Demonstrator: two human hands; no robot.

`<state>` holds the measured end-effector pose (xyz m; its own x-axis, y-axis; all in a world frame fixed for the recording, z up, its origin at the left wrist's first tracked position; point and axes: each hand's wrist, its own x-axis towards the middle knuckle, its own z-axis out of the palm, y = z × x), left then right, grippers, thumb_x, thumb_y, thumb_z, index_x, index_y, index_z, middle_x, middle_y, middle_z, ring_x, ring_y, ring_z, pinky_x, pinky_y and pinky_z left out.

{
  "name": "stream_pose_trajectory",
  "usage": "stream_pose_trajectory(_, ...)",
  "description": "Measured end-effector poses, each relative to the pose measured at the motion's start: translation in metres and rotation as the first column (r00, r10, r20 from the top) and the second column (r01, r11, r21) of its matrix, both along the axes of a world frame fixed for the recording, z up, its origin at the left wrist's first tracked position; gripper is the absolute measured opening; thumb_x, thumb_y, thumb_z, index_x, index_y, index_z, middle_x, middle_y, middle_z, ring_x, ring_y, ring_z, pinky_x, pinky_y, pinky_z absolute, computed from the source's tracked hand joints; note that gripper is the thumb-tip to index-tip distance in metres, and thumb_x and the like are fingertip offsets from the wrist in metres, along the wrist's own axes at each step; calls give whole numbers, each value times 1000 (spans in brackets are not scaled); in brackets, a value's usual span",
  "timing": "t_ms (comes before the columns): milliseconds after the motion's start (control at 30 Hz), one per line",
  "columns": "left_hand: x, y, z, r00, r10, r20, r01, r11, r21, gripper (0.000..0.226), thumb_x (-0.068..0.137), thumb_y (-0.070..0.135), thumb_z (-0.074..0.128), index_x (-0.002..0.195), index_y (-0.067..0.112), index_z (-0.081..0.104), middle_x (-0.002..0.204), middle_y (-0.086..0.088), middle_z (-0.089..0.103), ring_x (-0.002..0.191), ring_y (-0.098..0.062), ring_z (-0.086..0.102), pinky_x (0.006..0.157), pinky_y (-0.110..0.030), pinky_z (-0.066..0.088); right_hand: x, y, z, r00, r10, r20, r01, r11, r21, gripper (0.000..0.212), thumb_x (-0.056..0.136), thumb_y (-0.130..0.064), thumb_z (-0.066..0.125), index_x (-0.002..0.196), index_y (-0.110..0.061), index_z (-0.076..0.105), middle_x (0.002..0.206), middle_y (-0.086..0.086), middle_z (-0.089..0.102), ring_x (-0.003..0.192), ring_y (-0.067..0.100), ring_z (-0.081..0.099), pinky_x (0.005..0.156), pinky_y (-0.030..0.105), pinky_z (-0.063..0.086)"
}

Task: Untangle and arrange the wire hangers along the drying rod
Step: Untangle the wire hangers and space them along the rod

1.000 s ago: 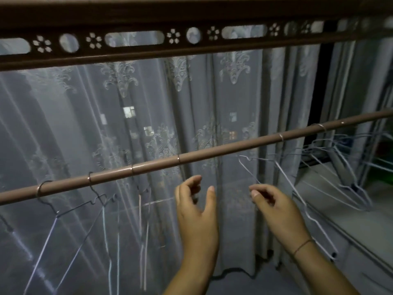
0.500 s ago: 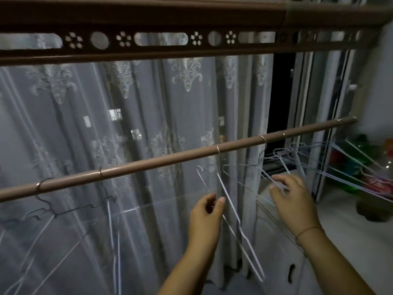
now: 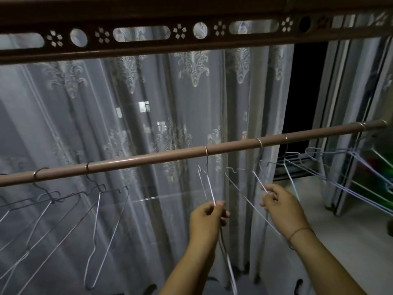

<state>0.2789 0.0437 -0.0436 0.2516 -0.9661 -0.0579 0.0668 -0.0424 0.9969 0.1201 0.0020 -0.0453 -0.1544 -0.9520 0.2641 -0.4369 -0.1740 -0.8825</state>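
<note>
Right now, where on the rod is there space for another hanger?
The longest bare stretch of the drying rod lies between the grey hanger and the white hanger pinched by the left hand. The right end is crowded with tangled hangers; the left-end hangers overlap too.

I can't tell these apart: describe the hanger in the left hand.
On the brown drying rod, find the middle hook. The white wire hanger below is pinched by the left hand and, unlike the bunched hangers either side, hangs alone.

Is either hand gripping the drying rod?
No, the left hand and right hand each pinch hanger wires below the drying rod.
</note>
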Motion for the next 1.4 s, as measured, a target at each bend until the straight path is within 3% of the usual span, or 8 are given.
stream_pose_trajectory(233, 36, 4, 1, 980, 197, 3, -196, 975, -106, 26, 96, 22, 48, 87, 17, 72, 55, 2, 53, 55, -8, 47, 69, -25, 38, 48, -1, -3, 971, 158, 179, -166, 986, 26, 23, 93, -6, 43, 100, -12, 64, 63, 5, 59, 57, 15, 51, 58, 24, 41)
stream_pose_trajectory(467, 95, 22, -3, 935, 353, 44, -344, 928, -144, 26, 94, 22, 50, 80, 24, 72, 56, 4, 46, 53, -10, 40, 51, -20, 36, 119, 11, 1, 919, 301, 254, -311, 950, -2, 24, 92, -1, 41, 99, -12, 61, 62, 4, 57, 47, -2, 52, 47, 6, 40)
stream_pose_trajectory(700, 137, 28, -8, 894, 447, 29, -434, 881, -187, 24, 94, 20, 51, 89, 16, 73, 45, -2, 36, 41, -2, 34, 43, -12, 31, 162, 16, 0, 905, 339, 259, -357, 934, 25, 25, 92, -2, 41, 97, -15, 62, 60, -1, 58, 50, 4, 49, 47, 8, 40)
stream_pose_trajectory(767, 145, 28, -8, 887, 461, 23, -448, 872, -196, 24, 93, 17, 51, 89, 15, 74, 64, -25, 46, 47, -2, 39, 49, -15, 35, 168, 17, -1, 906, 339, 254, -359, 933, 33, 25, 92, -3, 41, 96, -17, 62, 60, -1, 58, 53, 6, 49, 48, 11, 41)
stream_pose_trajectory(867, 150, 28, -10, 882, 471, 15, -460, 867, -190, 24, 93, 17, 51, 91, 14, 75, 79, -26, 52, 53, -5, 42, 54, -28, 43, 172, 17, -3, 912, 322, 254, -343, 938, 43, 26, 92, -3, 41, 96, -18, 62, 61, 0, 59, 53, 6, 50, 51, 12, 40)
stream_pose_trajectory(933, 149, 28, -13, 886, 464, 20, -454, 874, -172, 24, 94, 19, 50, 94, 14, 74, 51, -15, 42, 50, -6, 37, 50, -30, 39, 173, 17, -4, 918, 306, 254, -328, 944, 46, 27, 92, -3, 41, 95, -18, 62, 61, 0, 58, 54, 7, 50, 53, 14, 40)
stream_pose_trajectory(1033, 147, 26, -16, 889, 458, 3, -450, 876, -171, 24, 94, 21, 50, 88, 19, 73, 44, 9, 34, 42, -4, 32, 43, -15, 29, 172, 18, -4, 925, 286, 249, -306, 951, 45, 27, 91, -2, 41, 92, -20, 62, 61, 1, 58, 57, 12, 50, 55, 19, 40)
stream_pose_trajectory(1400, 133, 21, -17, 931, 365, 20, -357, 920, -159, 25, 92, 20, 53, 75, 20, 71, 53, 3, 46, 54, -10, 42, 56, -24, 37, 152, 11, -4, 948, 183, 258, -199, 979, 36, 25, 92, -2, 40, 100, -13, 61, 64, 4, 58, 58, 12, 50, 52, 13, 42)
